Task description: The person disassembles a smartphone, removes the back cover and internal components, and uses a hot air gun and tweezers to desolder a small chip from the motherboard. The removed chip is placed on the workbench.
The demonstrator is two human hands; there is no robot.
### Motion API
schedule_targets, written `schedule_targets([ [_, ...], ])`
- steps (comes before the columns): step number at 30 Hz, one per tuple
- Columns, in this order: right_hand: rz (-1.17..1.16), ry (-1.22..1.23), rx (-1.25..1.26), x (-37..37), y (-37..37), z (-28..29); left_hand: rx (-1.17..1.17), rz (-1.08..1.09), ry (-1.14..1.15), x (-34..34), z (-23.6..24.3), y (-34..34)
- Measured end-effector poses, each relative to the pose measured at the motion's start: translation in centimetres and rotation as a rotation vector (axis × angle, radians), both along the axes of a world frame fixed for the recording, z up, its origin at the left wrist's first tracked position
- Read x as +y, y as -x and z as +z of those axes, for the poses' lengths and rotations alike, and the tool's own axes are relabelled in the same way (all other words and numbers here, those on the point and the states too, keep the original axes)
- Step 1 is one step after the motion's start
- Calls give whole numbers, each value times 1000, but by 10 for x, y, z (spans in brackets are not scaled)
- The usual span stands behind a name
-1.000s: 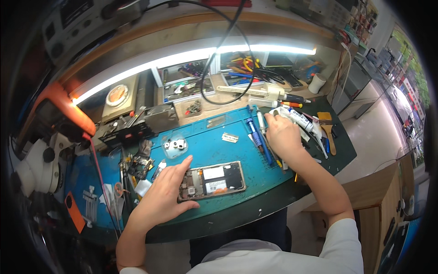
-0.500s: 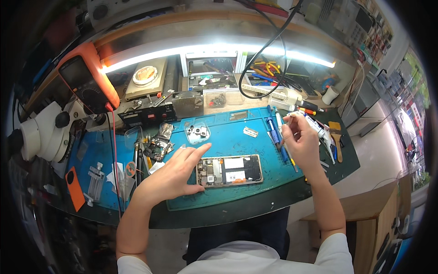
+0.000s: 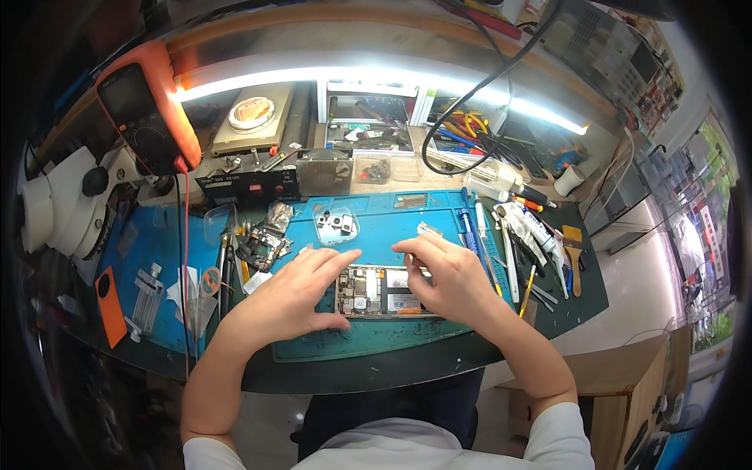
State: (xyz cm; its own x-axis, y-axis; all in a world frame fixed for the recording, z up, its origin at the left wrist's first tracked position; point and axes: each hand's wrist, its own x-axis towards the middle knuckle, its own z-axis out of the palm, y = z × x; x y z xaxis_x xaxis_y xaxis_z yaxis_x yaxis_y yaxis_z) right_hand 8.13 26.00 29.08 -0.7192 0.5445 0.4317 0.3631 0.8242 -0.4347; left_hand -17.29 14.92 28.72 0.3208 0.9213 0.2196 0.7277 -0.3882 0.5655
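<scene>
An opened smartphone lies flat on the blue work mat, its circuit board and battery exposed. My left hand is at the phone's left end, thumb low and fingers stretched out above, spread apart with nothing seen between them. Over the right part of the phone, my right hand has thumb and fingertips pinched together; whatever is between them is too small to make out. That hand hides the phone's right end. Just beyond the phone, a small clear tray holds several little black-and-white parts.
Left of the phone lie loose phone parts, an orange panel and a clear clamp. Pens, tweezers and a brush crowd the right. An orange multimeter and a white microscope stand at the left.
My right hand has come left and nearer, from above the tools at the right to over the phone, still pinched. My left hand stays at the phone's left end.
</scene>
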Motion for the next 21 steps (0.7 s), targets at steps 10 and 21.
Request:
schedule_targets([
  [10, -166, -65, 40, 30, 3, -26, 12, 142, -269, 23, -15, -31],
  [21, -271, -99, 120, 38, -19, -29, 302, 144, -320, 34, -20, -59],
])
